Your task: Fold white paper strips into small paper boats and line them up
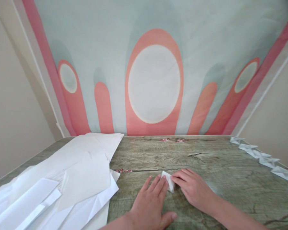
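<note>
A small folded piece of white paper (171,186) lies on the wood-grain table in front of me. My left hand (150,199) rests flat from the left, fingers stretched out and thumb apart, its fingertips pressing on the paper's left part. From the right, my right hand (194,190) has its fingers together and bent, pinching the paper's right edge. Part of the paper is hidden under the fingers of both hands.
Loose and folded white sheets (86,182) are piled on the left of the table (139,153). Several small folded white paper pieces (267,161) line the right edge. A printed backdrop (156,127) stands behind the table.
</note>
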`<action>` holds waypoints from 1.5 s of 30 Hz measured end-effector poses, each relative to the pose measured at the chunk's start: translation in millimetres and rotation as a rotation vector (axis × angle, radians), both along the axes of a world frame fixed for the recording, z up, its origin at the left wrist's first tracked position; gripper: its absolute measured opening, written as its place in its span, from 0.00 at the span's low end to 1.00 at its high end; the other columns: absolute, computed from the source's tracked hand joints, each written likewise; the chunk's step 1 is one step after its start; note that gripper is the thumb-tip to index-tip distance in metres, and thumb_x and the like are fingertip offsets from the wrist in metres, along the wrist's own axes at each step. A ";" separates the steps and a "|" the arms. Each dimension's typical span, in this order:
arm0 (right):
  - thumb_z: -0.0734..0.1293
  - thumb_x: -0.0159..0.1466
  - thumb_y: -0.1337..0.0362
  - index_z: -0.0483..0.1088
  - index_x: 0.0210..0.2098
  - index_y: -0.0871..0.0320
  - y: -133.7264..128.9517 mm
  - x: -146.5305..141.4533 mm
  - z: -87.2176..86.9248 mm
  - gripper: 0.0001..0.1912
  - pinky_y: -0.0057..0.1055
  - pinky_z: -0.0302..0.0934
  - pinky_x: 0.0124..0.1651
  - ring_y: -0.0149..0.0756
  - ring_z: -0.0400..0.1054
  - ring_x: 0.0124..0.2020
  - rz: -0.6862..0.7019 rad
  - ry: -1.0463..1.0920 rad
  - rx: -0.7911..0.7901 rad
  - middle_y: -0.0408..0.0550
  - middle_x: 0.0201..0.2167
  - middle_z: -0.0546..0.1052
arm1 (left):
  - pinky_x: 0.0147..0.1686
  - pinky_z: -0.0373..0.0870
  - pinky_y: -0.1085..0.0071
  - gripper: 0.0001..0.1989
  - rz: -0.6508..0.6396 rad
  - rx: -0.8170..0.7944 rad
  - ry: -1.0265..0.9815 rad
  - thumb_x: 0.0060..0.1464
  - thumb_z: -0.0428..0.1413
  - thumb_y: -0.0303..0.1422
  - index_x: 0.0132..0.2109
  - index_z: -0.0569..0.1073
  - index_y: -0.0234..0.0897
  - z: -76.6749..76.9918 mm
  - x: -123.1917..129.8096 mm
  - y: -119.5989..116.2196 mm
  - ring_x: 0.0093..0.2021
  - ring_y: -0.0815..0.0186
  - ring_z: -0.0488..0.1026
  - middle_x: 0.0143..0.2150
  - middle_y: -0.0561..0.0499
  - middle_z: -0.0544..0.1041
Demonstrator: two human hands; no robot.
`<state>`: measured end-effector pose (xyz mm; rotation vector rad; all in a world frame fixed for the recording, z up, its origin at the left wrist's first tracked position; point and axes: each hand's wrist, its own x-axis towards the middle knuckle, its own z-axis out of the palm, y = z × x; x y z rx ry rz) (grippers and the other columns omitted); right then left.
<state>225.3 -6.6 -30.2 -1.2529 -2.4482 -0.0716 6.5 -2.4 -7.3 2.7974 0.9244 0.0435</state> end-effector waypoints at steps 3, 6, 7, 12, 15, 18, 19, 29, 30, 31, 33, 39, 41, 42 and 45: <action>0.57 0.62 0.74 0.70 0.41 0.57 0.5 1.4 -1.5 0.13 0.35 0.56 0.42 0.37 0.63 0.38 0.004 -0.010 0.000 0.49 0.37 0.72 | 0.62 0.40 0.58 0.36 0.000 -0.019 -0.006 0.57 0.40 0.54 0.65 0.49 0.34 6.1 -0.8 0.5 0.65 0.56 0.43 0.66 0.45 0.48; 0.57 0.64 0.73 0.70 0.41 0.58 0.9 1.8 -2.6 0.12 0.35 0.56 0.42 0.37 0.62 0.38 0.008 -0.040 0.005 0.49 0.37 0.72 | 0.62 0.41 0.59 0.34 0.014 -0.047 -0.018 0.58 0.41 0.53 0.64 0.51 0.36 13.5 -1.3 1.4 0.65 0.56 0.44 0.66 0.45 0.50; 0.57 0.64 0.73 0.70 0.41 0.58 1.0 1.7 -2.7 0.12 0.35 0.56 0.42 0.37 0.62 0.38 0.010 -0.051 0.002 0.49 0.37 0.72 | 0.62 0.42 0.59 0.34 0.017 -0.053 -0.021 0.58 0.41 0.52 0.64 0.52 0.36 15.3 -1.3 1.7 0.65 0.56 0.44 0.66 0.45 0.50; 0.57 0.64 0.73 0.70 0.41 0.59 1.7 0.8 -3.1 0.12 0.36 0.57 0.42 0.38 0.62 0.38 0.010 -0.053 -0.020 0.50 0.38 0.72 | 0.62 0.42 0.60 0.33 0.015 -0.052 -0.033 0.58 0.42 0.51 0.64 0.52 0.35 14.7 -0.6 2.9 0.65 0.57 0.44 0.66 0.45 0.50; 0.57 0.63 0.74 0.71 0.41 0.58 1.6 0.6 -3.6 0.13 0.35 0.57 0.42 0.37 0.63 0.38 -0.002 -0.001 -0.018 0.49 0.37 0.72 | 0.62 0.42 0.60 0.34 0.007 -0.012 -0.049 0.59 0.41 0.50 0.64 0.49 0.35 9.3 -0.9 3.6 0.65 0.57 0.44 0.66 0.44 0.50; 0.56 0.62 0.76 0.72 0.39 0.57 0.9 1.1 -3.0 0.16 0.35 0.57 0.43 0.36 0.63 0.38 -0.017 0.080 -0.021 0.48 0.36 0.72 | 0.62 0.41 0.61 0.33 0.002 0.010 -0.064 0.59 0.42 0.50 0.65 0.48 0.35 4.5 -2.0 4.7 0.65 0.57 0.44 0.65 0.44 0.51; 0.56 0.61 0.76 0.72 0.39 0.56 0.7 1.4 -2.4 0.16 0.35 0.58 0.43 0.36 0.63 0.38 -0.022 0.108 -0.029 0.48 0.36 0.72 | 0.63 0.41 0.60 0.33 0.001 0.011 -0.071 0.59 0.42 0.50 0.65 0.48 0.35 3.3 -2.4 5.1 0.65 0.57 0.44 0.65 0.44 0.51; 0.56 0.65 0.71 0.64 0.54 0.52 12.1 0.5 -5.6 0.19 0.35 0.59 0.43 0.37 0.62 0.40 0.020 0.109 -0.074 0.49 0.40 0.69 | 0.62 0.41 0.56 0.33 0.019 -0.014 -0.095 0.58 0.39 0.53 0.64 0.50 0.40 -0.1 -4.0 6.6 0.65 0.55 0.42 0.65 0.48 0.52; 0.56 0.65 0.71 0.62 0.55 0.51 13.5 -0.1 -6.7 0.20 0.36 0.58 0.43 0.37 0.62 0.41 0.021 0.077 -0.071 0.50 0.40 0.69 | 0.62 0.41 0.56 0.33 0.018 -0.012 -0.094 0.58 0.39 0.53 0.64 0.50 0.40 0.1 -4.0 6.5 0.65 0.54 0.41 0.65 0.48 0.51; 0.57 0.64 0.71 0.61 0.56 0.51 14.5 -0.7 -7.5 0.21 0.37 0.58 0.43 0.38 0.61 0.41 0.018 0.046 -0.069 0.50 0.40 0.69 | 0.62 0.42 0.56 0.33 0.016 -0.008 -0.094 0.58 0.39 0.52 0.64 0.50 0.40 0.4 -4.0 6.4 0.65 0.54 0.41 0.66 0.48 0.51; 0.58 0.63 0.72 0.61 0.55 0.50 15.3 -2.0 -7.8 0.22 0.37 0.58 0.44 0.39 0.61 0.42 -0.001 -0.010 -0.072 0.49 0.41 0.68 | 0.62 0.42 0.56 0.32 0.014 0.000 -0.090 0.58 0.40 0.52 0.64 0.50 0.40 1.0 -3.7 6.4 0.65 0.54 0.41 0.66 0.48 0.50; 0.59 0.62 0.74 0.63 0.54 0.53 12.3 -5.8 -2.3 0.22 0.38 0.57 0.44 0.40 0.59 0.42 -0.067 -0.124 -0.072 0.50 0.42 0.68 | 0.62 0.41 0.56 0.34 0.011 0.004 -0.067 0.58 0.41 0.53 0.64 0.51 0.36 1.5 -2.0 7.1 0.65 0.55 0.41 0.65 0.46 0.52; 0.59 0.62 0.74 0.63 0.54 0.54 11.8 -6.5 -1.2 0.22 0.38 0.56 0.45 0.41 0.59 0.43 -0.078 -0.135 -0.076 0.50 0.43 0.68 | 0.63 0.41 0.57 0.35 0.011 -0.013 -0.067 0.58 0.41 0.52 0.64 0.50 0.35 1.3 -1.7 7.1 0.65 0.55 0.41 0.66 0.45 0.51; 0.59 0.62 0.74 0.63 0.54 0.54 11.8 -6.7 -0.9 0.21 0.38 0.56 0.45 0.41 0.59 0.43 -0.079 -0.134 -0.082 0.50 0.43 0.68 | 0.63 0.41 0.58 0.35 0.014 -0.027 -0.065 0.58 0.41 0.52 0.64 0.49 0.34 1.4 -1.5 7.0 0.65 0.55 0.41 0.66 0.45 0.50; 0.59 0.63 0.72 0.65 0.52 0.55 11.6 -7.1 -0.5 0.19 0.38 0.56 0.46 0.41 0.59 0.44 -0.076 -0.107 -0.101 0.50 0.44 0.68 | 0.63 0.42 0.59 0.35 0.016 -0.071 -0.056 0.59 0.41 0.50 0.65 0.47 0.32 2.6 -1.2 6.6 0.66 0.56 0.39 0.67 0.43 0.46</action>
